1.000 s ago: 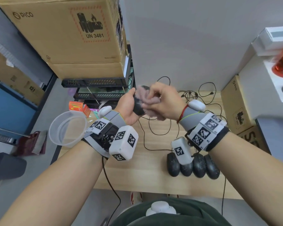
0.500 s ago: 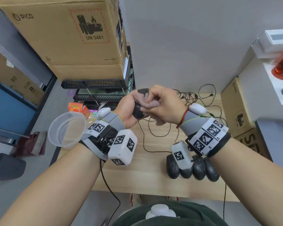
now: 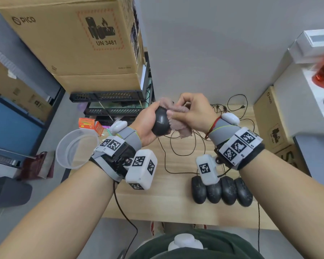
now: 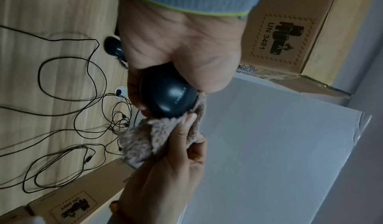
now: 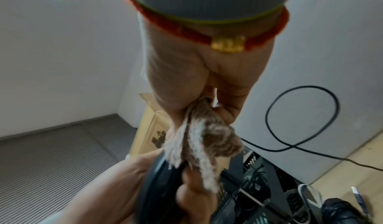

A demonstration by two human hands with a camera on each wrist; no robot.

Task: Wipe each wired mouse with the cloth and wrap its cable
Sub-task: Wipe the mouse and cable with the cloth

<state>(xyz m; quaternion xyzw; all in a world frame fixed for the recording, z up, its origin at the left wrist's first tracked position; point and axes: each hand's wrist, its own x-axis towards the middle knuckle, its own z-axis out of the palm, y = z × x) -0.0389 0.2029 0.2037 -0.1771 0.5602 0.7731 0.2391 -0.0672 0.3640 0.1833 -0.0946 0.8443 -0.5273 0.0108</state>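
My left hand (image 3: 148, 122) grips a black wired mouse (image 3: 160, 121) above the wooden table (image 3: 172, 199), fingers wrapped behind it. The mouse (image 4: 167, 96) shows glossy and rounded in the left wrist view. My right hand (image 3: 191, 113) pinches a fuzzy brown cloth (image 3: 178, 118) against the mouse's right side and top. In the right wrist view the cloth (image 5: 207, 139) hangs from my fingers onto the mouse's edge (image 5: 157, 183). The mouse's cable (image 3: 168, 159) trails down onto the table. Several other black mice (image 3: 223, 189) lie in a row at the front right.
Tangled cables (image 3: 232, 111) spread over the table's back. Cardboard boxes (image 3: 79, 38) stack at the left over black equipment (image 3: 108, 96). Another box (image 3: 271, 120) stands at the right. A clear plastic tub (image 3: 77, 146) sits off the table's left edge.
The cloth has slid from the mouse's top toward its right side, uncovering more of the black shell. Both hands stay raised in nearly the same place.
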